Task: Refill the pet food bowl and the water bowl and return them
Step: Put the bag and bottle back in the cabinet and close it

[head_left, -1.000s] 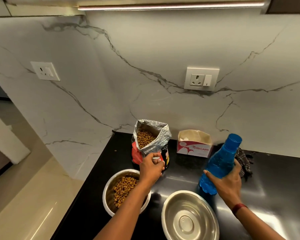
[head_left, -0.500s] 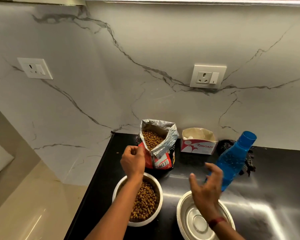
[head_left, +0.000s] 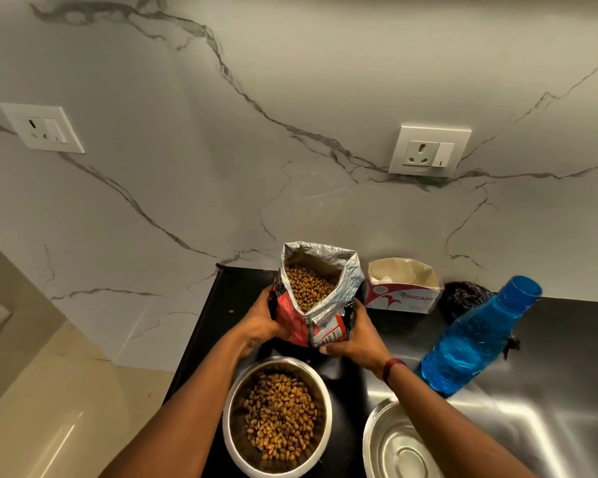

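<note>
Both hands now on the food bag (head_left: 292, 319); food bowl (head_left: 321, 388) filled, water bowl (head_left: 380, 436) dry.
The left hand (head_left: 256, 326) and the right hand (head_left: 358, 339), in the air a moment ago, curl around the sides of the open bag just behind the food bowl. Feeding part looks done. The blue bottle (head_left: 477, 343) stands near the water bowl; tissue box (head_left: 404, 291) and dark cloth (head_left: 463, 301) behind block nothing.

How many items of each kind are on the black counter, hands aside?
Steel bowls: 2
Pet food bag: 1
Blue bottle: 1
Tissue box: 1
Dark cloth: 1
Total: 6
</note>
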